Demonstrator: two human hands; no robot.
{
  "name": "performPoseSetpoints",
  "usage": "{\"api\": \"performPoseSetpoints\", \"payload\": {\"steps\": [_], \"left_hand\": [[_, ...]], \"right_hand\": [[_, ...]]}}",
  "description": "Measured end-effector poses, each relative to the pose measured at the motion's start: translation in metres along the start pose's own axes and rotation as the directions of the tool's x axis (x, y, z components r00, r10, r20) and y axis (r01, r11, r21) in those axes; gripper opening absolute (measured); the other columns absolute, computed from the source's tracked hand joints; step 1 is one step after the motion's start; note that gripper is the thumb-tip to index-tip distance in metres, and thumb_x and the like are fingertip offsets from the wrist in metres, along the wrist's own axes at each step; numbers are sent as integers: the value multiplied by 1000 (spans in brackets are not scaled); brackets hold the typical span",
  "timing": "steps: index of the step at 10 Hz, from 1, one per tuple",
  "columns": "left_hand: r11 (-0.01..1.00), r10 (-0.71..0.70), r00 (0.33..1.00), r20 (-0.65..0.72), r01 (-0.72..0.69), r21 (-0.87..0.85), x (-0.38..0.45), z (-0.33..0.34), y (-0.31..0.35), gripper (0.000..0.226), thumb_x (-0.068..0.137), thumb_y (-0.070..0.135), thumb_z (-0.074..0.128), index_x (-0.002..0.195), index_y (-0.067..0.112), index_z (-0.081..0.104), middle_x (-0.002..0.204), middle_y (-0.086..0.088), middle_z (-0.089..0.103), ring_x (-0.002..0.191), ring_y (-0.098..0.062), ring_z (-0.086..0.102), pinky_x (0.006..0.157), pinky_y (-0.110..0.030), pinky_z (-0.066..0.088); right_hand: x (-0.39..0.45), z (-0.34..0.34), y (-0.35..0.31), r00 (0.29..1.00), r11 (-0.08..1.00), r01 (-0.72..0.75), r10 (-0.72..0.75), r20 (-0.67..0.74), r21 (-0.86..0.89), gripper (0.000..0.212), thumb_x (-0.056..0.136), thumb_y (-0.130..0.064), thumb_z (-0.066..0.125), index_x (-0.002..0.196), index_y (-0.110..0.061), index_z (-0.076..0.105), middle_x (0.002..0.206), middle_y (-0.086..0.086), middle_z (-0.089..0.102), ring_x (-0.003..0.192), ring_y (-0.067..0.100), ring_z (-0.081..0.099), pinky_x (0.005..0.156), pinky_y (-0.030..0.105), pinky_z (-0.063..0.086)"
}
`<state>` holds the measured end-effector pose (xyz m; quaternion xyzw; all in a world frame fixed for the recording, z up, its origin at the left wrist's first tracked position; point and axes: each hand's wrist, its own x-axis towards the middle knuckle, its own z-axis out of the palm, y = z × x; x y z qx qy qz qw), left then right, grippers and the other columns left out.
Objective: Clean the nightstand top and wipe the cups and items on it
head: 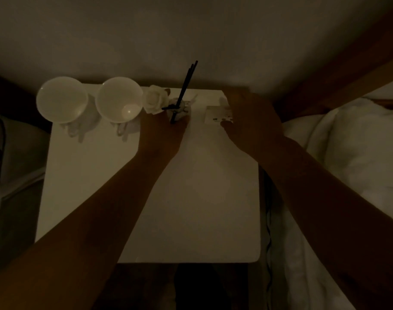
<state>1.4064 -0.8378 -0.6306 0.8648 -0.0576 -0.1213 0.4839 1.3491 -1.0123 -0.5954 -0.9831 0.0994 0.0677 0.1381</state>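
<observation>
The room is dim. On the white nightstand (97,186) two cups (61,100) stand at the far left edge. The left hand (163,133) is closed around a small bottle (179,109) with black sticks (186,86) beside a white rose (155,101). The right hand (251,121) pinches a small card (216,115) at the far right

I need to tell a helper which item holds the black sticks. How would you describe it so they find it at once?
Start at the white nightstand and look along its back edge by the wall. Right of the two white cups and the white rose is a small clear holder at the left hand. It alone has black sticks rising from it.
</observation>
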Motion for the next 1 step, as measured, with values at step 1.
{"api": "performPoseSetpoints", "payload": {"steps": [1], "left_hand": [[995, 24, 999, -26, -21, 100, -15, -3, -3, 57, 82, 31, 72, 132, 16, 48, 121, 13, 49, 104, 10, 38, 86, 6, 24]], "right_hand": [[-7, 1, -3, 998, 999, 1, -3, -60, -36, 76, 83, -28, 69, 147, -16, 29, 142, 13, 44, 134, 33, 35, 109, 52, 29]]}}
